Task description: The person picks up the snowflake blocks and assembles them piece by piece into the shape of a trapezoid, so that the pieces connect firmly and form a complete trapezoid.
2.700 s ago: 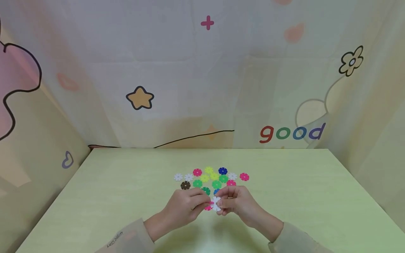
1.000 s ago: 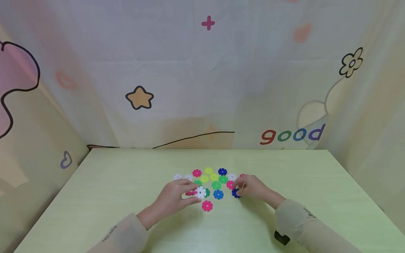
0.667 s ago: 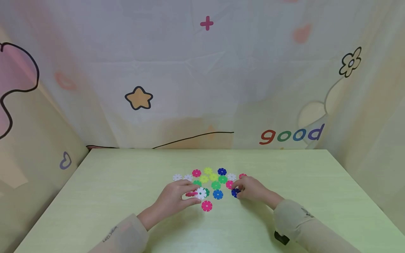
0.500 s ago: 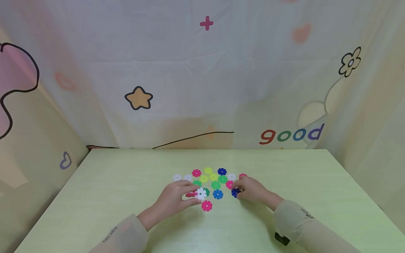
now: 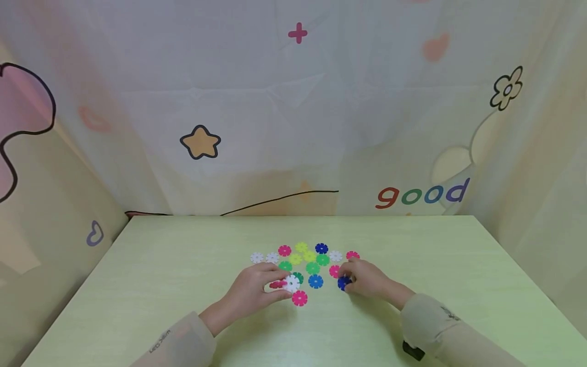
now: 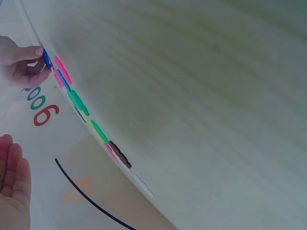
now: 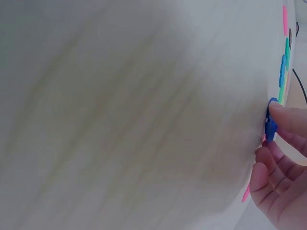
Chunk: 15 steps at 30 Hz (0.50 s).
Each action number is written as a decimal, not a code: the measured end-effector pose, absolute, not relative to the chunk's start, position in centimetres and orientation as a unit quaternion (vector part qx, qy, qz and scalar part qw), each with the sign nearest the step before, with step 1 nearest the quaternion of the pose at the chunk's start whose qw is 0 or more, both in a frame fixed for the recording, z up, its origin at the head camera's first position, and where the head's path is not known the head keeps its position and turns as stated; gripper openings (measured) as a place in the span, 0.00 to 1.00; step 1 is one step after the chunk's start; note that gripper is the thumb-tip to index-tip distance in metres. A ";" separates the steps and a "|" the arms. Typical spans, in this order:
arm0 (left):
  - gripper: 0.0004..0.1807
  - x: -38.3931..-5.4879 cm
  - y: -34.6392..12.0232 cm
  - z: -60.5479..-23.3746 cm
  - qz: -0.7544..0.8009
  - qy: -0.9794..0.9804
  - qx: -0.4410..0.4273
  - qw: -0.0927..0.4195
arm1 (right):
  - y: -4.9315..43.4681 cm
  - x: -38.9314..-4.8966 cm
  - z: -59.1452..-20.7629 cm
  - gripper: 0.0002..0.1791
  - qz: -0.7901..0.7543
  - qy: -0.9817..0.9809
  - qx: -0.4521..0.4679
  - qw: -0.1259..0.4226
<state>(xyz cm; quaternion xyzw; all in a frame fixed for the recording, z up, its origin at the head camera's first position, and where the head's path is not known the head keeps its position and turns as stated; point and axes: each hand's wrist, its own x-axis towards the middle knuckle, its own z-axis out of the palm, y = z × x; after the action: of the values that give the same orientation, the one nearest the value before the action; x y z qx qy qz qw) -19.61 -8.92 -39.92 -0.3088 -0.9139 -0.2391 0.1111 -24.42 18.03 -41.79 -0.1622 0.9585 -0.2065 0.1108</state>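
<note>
My left hand (image 5: 252, 288) holds a white notched plastic snowflake disc (image 5: 291, 283) joined edgewise to a pink one (image 5: 277, 284), between thumb and fingers above the table. To the right, my right hand (image 5: 371, 278) pinches a dark blue snowflake disc (image 5: 344, 284) by its edge. In the right wrist view this blue disc (image 7: 271, 120) stands nearly edge-on between thumb and fingertips, low at the tabletop. A pink disc (image 5: 300, 298) lies just in front of the left thumb, and a mid-blue disc (image 5: 315, 281) lies between the hands.
Several loose snowflake discs lie beyond the hands: yellow (image 5: 309, 256), light green (image 5: 313, 268), white (image 5: 257, 257), pink (image 5: 352, 255) and another dark blue (image 5: 321, 248). A brown disc (image 6: 120, 154) shows in the left wrist view. A printed cloth (image 5: 257, 127) hangs behind the table (image 5: 160, 280).
My hands were together over the white and pink discs. The left drew slightly left with the pair; the right moved right to the dark blue disc, which has just shifted slightly nearer me.
</note>
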 end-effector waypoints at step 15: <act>0.21 -19.7 -8.4 -40.0 -0.249 -0.910 -0.316 0.105 | 18.7 -23.6 -40.3 0.09 -0.317 0.928 -0.177 0.082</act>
<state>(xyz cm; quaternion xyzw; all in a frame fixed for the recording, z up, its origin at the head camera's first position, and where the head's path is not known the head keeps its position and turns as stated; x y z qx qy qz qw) -19.70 -8.37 -39.96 -0.3157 -0.9096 -0.2488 0.1051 -23.64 18.71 -40.34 -0.1768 0.9281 -0.3173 0.0824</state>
